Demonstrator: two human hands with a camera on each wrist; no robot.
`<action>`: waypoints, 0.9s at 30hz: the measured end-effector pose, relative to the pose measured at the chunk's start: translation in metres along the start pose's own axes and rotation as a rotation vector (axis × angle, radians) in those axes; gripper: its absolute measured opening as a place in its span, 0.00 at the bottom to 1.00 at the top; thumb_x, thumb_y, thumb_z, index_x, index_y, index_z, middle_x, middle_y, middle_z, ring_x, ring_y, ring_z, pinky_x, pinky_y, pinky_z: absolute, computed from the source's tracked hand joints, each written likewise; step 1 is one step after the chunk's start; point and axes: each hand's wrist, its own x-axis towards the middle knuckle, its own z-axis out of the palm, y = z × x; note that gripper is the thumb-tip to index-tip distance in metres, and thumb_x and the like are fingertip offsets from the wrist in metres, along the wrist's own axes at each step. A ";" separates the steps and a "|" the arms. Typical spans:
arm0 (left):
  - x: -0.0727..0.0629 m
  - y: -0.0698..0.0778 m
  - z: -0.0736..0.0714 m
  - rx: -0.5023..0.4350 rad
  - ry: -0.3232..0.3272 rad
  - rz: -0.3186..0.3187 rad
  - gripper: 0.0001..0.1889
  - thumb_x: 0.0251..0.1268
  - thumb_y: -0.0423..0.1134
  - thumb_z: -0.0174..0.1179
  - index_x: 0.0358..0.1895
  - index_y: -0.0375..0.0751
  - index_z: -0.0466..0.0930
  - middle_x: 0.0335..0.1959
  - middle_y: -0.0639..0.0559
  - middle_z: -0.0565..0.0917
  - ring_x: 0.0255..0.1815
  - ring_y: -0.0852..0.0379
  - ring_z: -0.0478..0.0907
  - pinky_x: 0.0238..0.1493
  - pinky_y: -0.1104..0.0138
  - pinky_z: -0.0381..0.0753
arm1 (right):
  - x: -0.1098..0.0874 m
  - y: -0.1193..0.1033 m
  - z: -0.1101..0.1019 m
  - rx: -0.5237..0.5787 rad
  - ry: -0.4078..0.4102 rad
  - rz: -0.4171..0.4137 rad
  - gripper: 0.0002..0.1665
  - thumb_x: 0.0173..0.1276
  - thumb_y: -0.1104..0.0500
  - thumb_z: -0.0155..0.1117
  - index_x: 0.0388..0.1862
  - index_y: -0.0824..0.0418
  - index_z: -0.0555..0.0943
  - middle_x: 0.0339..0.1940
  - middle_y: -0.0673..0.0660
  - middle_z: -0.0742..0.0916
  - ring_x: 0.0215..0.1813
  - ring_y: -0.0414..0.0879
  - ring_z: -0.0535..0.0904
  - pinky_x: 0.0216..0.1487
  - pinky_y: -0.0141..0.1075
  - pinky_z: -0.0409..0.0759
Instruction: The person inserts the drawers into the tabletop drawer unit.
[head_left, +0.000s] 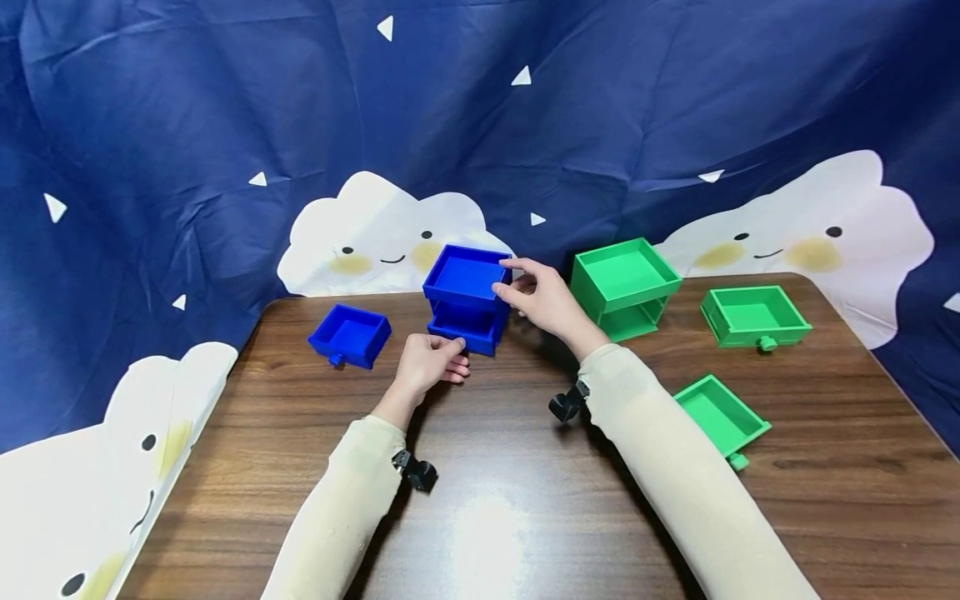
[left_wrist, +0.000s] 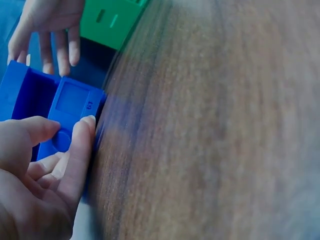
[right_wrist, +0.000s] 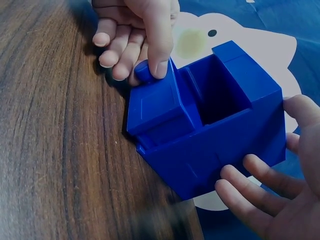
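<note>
A small blue cabinet [head_left: 468, 275] with a tray-like top stands at the back middle of the table. Its lower drawer [head_left: 480, 342] sits partly inside, while the upper compartment has no drawer. My left hand [head_left: 431, 364] is at the drawer's front, thumb and index finger pinching the round knob [right_wrist: 143, 71]. On the cabinet's right side, my right hand [head_left: 551, 302] holds the body, thumb at the top rim and fingers against the side wall. Another blue drawer [head_left: 350, 332] lies left of the cabinet, its knob facing the front.
A green cabinet [head_left: 628, 271] without drawers stands to the right, close to my right hand. Two green drawers lie beyond it, one at the back right [head_left: 757, 315] and one nearer [head_left: 720, 417] by my right sleeve. A blue patterned cloth [head_left: 450, 100] hangs behind the table.
</note>
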 end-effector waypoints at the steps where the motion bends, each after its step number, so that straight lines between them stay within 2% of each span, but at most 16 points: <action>1: 0.001 0.000 0.001 0.004 0.000 0.001 0.15 0.79 0.34 0.62 0.49 0.18 0.85 0.23 0.47 0.88 0.20 0.60 0.87 0.26 0.68 0.88 | 0.000 0.000 0.000 -0.001 0.001 -0.001 0.30 0.78 0.53 0.71 0.75 0.59 0.79 0.46 0.66 0.90 0.38 0.64 0.87 0.35 0.33 0.84; 5: 0.005 0.000 0.002 0.023 0.004 0.004 0.15 0.79 0.34 0.62 0.48 0.19 0.85 0.24 0.46 0.89 0.20 0.60 0.86 0.26 0.68 0.88 | 0.001 0.001 0.000 -0.011 0.010 -0.006 0.29 0.78 0.52 0.71 0.74 0.58 0.80 0.46 0.65 0.90 0.37 0.62 0.86 0.35 0.33 0.84; 23: 0.014 0.001 0.005 0.019 0.012 0.012 0.15 0.79 0.35 0.62 0.48 0.19 0.85 0.23 0.47 0.88 0.19 0.61 0.86 0.25 0.67 0.89 | 0.000 0.000 0.000 0.001 0.013 -0.002 0.29 0.78 0.54 0.71 0.74 0.60 0.80 0.45 0.67 0.90 0.41 0.70 0.86 0.34 0.33 0.83; 27: 0.015 0.001 0.005 0.019 0.012 0.011 0.14 0.79 0.35 0.62 0.47 0.20 0.85 0.23 0.47 0.88 0.19 0.60 0.86 0.25 0.67 0.88 | 0.000 -0.001 0.000 -0.030 0.016 -0.010 0.29 0.78 0.54 0.71 0.74 0.61 0.80 0.46 0.67 0.90 0.39 0.63 0.86 0.35 0.34 0.84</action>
